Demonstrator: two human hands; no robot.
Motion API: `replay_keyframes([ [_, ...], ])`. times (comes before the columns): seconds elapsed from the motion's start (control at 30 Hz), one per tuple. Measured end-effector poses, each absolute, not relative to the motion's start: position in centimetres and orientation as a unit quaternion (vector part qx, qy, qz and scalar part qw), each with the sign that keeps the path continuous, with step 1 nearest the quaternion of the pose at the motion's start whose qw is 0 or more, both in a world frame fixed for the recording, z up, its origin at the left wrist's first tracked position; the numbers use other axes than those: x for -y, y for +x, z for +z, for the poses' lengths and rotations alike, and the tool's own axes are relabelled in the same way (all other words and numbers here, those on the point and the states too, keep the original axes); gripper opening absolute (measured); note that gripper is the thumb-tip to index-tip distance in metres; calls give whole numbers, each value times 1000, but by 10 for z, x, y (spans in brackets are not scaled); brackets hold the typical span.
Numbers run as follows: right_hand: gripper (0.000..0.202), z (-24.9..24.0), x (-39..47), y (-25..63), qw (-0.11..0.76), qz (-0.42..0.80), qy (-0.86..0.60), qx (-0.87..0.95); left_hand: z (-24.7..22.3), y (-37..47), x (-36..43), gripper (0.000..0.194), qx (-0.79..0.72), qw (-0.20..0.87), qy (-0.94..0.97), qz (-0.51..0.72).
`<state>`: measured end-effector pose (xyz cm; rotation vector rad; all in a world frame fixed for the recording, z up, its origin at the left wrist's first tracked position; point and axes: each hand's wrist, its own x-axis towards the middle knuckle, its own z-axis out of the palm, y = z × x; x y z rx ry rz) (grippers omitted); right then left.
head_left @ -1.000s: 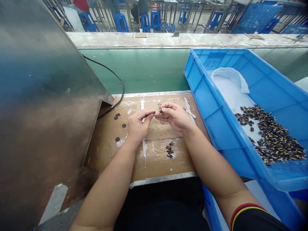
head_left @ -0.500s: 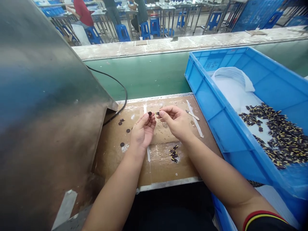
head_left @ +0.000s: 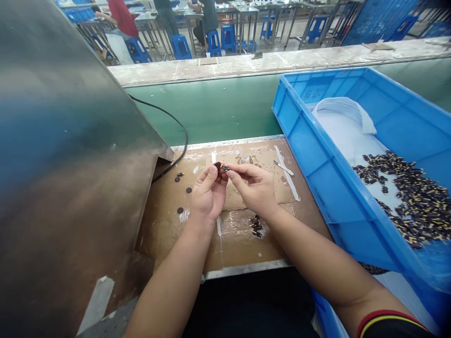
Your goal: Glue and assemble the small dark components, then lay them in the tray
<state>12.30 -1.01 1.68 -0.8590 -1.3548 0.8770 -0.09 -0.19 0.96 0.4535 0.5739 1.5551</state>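
Between the thumb and fingers of my left hand (head_left: 210, 190) is a small dark round disc (head_left: 217, 165). My right hand (head_left: 256, 187) pinches a small black-and-yellow piece (head_left: 224, 168), its yellow end against or very close to the disc; whether they are joined I cannot tell. Below my right hand a small pile of black-and-yellow pieces (head_left: 256, 226) lies on the cardboard-covered work surface (head_left: 236, 249). Several dark discs (head_left: 180, 211) are scattered left of my left hand, one with a black-and-yellow piece beside it.
A large blue crate (head_left: 317, 159) at the right holds many black-and-yellow pieces (head_left: 416, 202) on white sheeting. A knife-like tool (head_left: 283, 168) lies near its wall. The metal housing (head_left: 81, 164) fills the left, with a black cable (head_left: 176, 119) beside it. People and blue stools are beyond the green belt (head_left: 211, 110).
My right hand has moved slightly left, bringing the black-and-yellow piece up to the disc in my left hand. A small gap showed between them before. The view has shifted slightly.
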Motion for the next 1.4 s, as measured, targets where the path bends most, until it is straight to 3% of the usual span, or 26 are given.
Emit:
replay_keyframes([
  [0.37,19,17,11,124,602,393,-370,588,10,-1,5,18,-261,641,241,680],
  [0.87,17,27,13,131,585,332,-365,644,12,1,8,21,-302,546,321,712],
  [1.07,19,29,14,132,579,217,-364,697,6,2,10,12,-347,436,404,725],
  [1.3,21,28,11,134,573,175,-381,705,9,3,16,16,-391,374,457,706],
  [1.4,22,27,9,135,581,131,-382,707,14,0,19,19,-434,296,527,668],
])
